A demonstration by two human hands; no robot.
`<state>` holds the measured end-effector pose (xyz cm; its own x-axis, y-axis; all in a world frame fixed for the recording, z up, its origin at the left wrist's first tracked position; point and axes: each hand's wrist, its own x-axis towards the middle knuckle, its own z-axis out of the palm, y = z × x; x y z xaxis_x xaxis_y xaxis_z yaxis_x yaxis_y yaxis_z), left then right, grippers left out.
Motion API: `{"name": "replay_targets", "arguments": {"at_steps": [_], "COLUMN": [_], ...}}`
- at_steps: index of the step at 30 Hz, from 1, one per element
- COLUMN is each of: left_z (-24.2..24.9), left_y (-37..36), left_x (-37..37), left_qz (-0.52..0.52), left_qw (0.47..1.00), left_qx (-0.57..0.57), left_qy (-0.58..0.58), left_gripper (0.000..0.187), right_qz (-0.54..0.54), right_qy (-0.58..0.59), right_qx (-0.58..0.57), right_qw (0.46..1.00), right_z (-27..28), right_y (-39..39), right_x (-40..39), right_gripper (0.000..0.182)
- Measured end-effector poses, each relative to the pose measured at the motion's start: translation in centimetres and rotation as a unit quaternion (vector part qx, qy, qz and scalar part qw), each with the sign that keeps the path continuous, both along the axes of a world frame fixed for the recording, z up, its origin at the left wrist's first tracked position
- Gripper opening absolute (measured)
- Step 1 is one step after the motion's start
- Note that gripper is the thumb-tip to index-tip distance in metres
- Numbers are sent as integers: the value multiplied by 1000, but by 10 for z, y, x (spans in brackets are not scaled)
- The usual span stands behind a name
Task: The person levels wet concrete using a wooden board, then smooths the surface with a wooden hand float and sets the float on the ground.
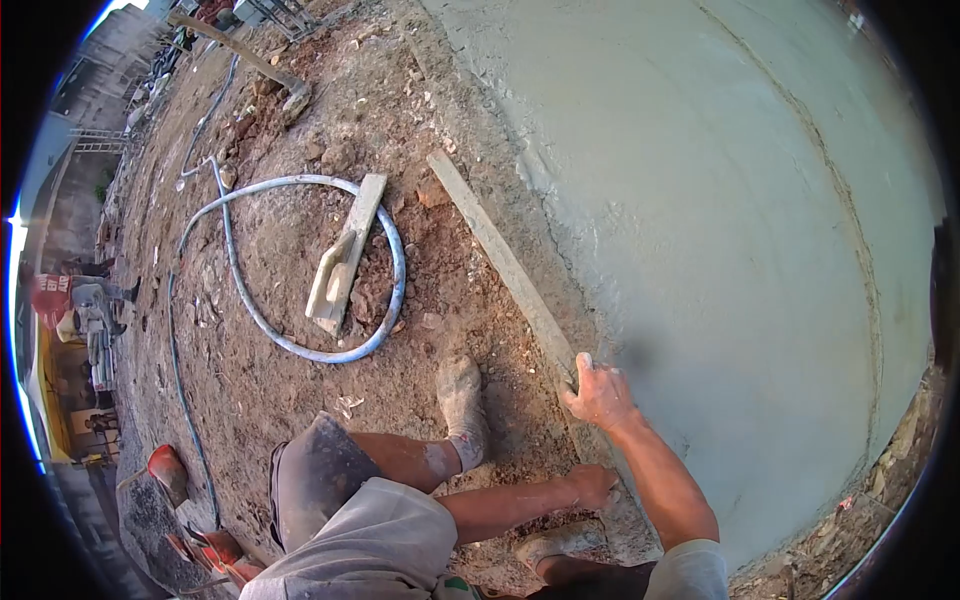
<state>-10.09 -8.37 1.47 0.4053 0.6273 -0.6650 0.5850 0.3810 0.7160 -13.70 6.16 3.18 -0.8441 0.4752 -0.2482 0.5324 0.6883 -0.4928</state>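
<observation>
Grey-green, smooth, wet-looking concrete slab [700, 200] fills the right of the view; brown, crumbly earth [250, 270] to the left. Long, narrow, pale, dirt-caked strip [500, 260], probably wooden, lies along the earth side of the slab's edge, running away from the worker.

Right hand [600, 395], bare and mortar-smeared: thumb and curled fingers appear to pinch the strip towards its near part. Left hand [595, 485], bare: nearer the body, low at the same border, fingers folded in; cannot tell whether it grips anything.

Handling notes, all judgement: the far end has no hand on it, so a twist at the grip would swing it widely; small, even movements suit. Best to hold the strip flat and in line with the slab's edge, knuckles clear of the soft surface, which would likely mark. Loose crumbs under the wood could make it rock. Two spaced holds would steady it better than one.

Nearby, apart from the hands: pale, flat, long-bladed float with a raised handle [360, 215], lying across a loop of blue-grey flexible hose [399, 265].
</observation>
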Motion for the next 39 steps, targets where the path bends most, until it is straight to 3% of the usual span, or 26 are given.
{"name": "replay_targets", "arguments": {"at_steps": [3,10,13,15,16,17,18,20,22,23,26,28,31,34,35,36,37,38,39], "left_z": [49,95,111,116,121,97,96,90,75,57,12,21,76,139,170,189,221,249,265], "left_y": [13,9,-1,-18,-30,-56,-70,-84,-90,-97,-128,-134,-162,-228,-246,-266,-275,-279,-284], "left_x": [-63,-178,-265,-332,-372,-401,-435,-492,-530,-539,-560,-548,-516,-475,-468,-455,-454,-447,-439], "left_qz": [88,254,353,432,465,483,486,507,524,521,543,553,658,700,716,737,741,805,784], "left_qw": [994,956,913,859,838,800,762,684,675,668,749,738,673,612,580,533,504,433,427], "left_qx": [-64,-98,-132,-93,-81,50,92,62,-13,-8,-106,-74,-58,-78,-128,-128,-213,-178,-177], "left_qy": [26,108,157,259,272,351,417,521,519,531,364,379,334,359,367,397,390,365,414], "left_gripper": [41,38,35,25,27,45,63,71,79,68,52,37,36,44,46,44,43,39,38], "right_qz": [-5,55,81,82,82,80,77,95,99,106,124,114,99,142,172,207,221,204,180], "right_qy": [-14,-19,-24,-25,-29,-32,-33,17,32,24,39,35,53,14,-13,28,36,90,-17], "right_qx": [-13,7,22,25,29,31,34,46,42,49,51,54,54,-86,-164,-109,-153,-164,-232], "right_qw": [1000,998,996,996,996,996,996,994,994,993,990,991,992,986,971,972,963,961,956], "right_z": [19,70,72,67,67,70,67,49,47,41,52,66,101,149,181,188,204,205,235], "right_y": [-2,11,19,25,27,27,25,23,20,20,12,9,-7,-36,-49,-66,-76,-89,-97], "right_x": [-31,-162,-236,-286,-312,-337,-361,-397,-438,-455,-506,-544,-609,-649,-645,-631,-612,-586,-565], "right_gripper": [54,58,57,55,54,53,52,48,46,44,44,47,53,54,56,57,57,56,52]}}
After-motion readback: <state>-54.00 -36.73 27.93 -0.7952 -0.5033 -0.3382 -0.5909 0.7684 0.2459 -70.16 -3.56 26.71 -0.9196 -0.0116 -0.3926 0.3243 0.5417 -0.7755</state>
